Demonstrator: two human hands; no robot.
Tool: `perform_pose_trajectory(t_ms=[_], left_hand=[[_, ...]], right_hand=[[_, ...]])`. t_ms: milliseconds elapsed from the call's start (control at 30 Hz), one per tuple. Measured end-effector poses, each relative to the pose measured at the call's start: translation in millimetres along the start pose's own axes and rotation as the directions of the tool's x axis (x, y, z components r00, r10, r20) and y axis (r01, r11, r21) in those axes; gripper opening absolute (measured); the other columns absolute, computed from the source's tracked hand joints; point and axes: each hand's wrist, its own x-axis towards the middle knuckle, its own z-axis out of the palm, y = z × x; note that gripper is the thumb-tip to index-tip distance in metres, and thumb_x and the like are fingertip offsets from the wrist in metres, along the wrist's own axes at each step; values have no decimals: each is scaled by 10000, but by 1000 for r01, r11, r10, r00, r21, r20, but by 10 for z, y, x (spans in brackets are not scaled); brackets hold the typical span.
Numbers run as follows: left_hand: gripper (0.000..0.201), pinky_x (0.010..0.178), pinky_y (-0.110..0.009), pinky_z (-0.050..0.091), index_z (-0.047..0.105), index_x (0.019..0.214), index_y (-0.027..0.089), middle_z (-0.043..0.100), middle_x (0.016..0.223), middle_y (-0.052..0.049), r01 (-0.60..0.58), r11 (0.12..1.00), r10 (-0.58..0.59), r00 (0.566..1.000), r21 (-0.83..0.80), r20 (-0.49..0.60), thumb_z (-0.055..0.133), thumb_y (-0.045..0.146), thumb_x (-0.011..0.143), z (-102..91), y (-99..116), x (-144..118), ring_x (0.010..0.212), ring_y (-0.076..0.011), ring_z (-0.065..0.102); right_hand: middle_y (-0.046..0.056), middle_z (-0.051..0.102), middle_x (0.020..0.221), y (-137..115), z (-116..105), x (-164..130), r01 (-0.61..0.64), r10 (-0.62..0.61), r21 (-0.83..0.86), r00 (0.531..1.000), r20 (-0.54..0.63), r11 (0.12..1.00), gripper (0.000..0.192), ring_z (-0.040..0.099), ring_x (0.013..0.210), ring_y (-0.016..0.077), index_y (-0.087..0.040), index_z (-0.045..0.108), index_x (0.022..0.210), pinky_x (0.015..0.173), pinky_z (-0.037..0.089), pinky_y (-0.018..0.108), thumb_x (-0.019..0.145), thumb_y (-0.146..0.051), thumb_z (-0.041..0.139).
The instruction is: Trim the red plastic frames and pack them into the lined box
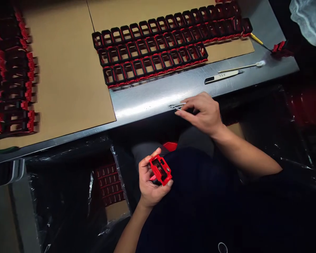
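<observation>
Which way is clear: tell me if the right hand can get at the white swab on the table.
Probably yes: the right hand rests at the table edge, and only bare metal separates it from the swab.

Single head-worn view, looking forward and steeply down from above the seated person's lap, horizon tilted so the metal table edge climbs toward the right. Near field: both forearms and the dark lap fill the lower half; far field reaches across the cardboard sheets to the table's back. No second view, so nothing overlaps.
</observation>
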Motion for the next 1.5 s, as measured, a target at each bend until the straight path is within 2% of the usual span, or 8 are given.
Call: perform_pose_trajectory(t_ms=[167, 367, 500, 600, 900, 1167, 1300, 1500], left_hand=[[623, 511, -214, 543, 396, 1292, 301, 447, 1502, -181, -20, 1000, 20, 1000, 14, -15, 770, 384, 800, 6, 6, -22, 692, -93, 617], [668, 533, -220, 561, 347, 1363, 314, 477, 1470, -190, -61, 990, 63, 998, 130, -16, 732, 428, 830, -16, -28, -44, 710, -99, 643], [749, 745, -327, 622, 343, 1438, 296, 555, 1382, -186, -167, 954, 172, 985, 248, 2, 749, 403, 819, -49, -72, -21, 1026, -224, 699], [766, 905, -399, 598, 375, 1455, 276, 598, 1326, -159, -281, 897, 289, 957, 342, 27, 774, 324, 803, -72, -101, 6, 1198, -266, 648], [860, 930, -451, 597, 374, 1485, 246, 631, 1336, -177, -453, 776, 417, 891, 440, 181, 798, 194, 739, -214, -127, 4, 1175, -293, 671], [777, 922, -435, 597, 435, 1389, 224, 631, 1315, -181, -253, 939, 239, 967, 233, 84, 831, 259, 722, -107, -93, -9, 1195, -305, 653], [711, 718, -312, 620, 421, 1333, 275, 560, 1406, -193, -13, 1000, 15, 997, -27, 80, 813, 379, 750, -22, -65, -5, 1038, -252, 704], [617, 611, -232, 563, 401, 1267, 311, 478, 1492, -178, 113, 975, -86, 985, -189, 147, 784, 292, 783, 50, -61, 47, 713, -94, 643]], right_hand=[[34, 742, 917, 440, 247, 390, -17, 21, -172, 1000, 21, 985, 271, 637, 922, 245, -204, 694, 801, 874, 490, 407, 836, -472, 712], [63, 737, 955, -193, -57, 76, -116, 116, 92, 993, 6, 989, 138, 660, 890, 219, -195, 719, 869, 824, 518, 363, 889, -311, 647], [25, 735, 777, -699, -252, -334, -447, 111, 422, 779, 618, 789, 141, 642, 645, 110, -147, 742, 923, 570, 483, 196, 823, -212, 667], [7, 739, 761, -848, -242, -503, -610, 101, 399, 621, 777, 684, 194, 630, 627, 88, -137, 741, 951, 552, 468, 165, 769, -170, 681], [-38, 676, 627, -937, -134, -512, -637, 204, 347, 629, 750, 688, 111, 578, 528, 61, -133, 728, 801, 496, 422, 141, 698, -112, 691], [23, 683, 590, -846, -96, -550, -715, 297, 366, 619, 727, 595, 334, 591, 510, 92, -121, 709, 699, 493, 421, 184, 900, -363, 594], [63, 730, 701, -696, -72, -625, -885, 290, 393, 456, 841, 249, 495, 649, 569, 109, -106, 720, 880, 517, 466, 188, 859, -591, 629], [52, 734, 814, -688, -71, -699, -961, 36, 272, 274, 961, 50, 512, 694, 646, 112, -110, 688, 960, 547, 502, 177, 775, -584, 746]])
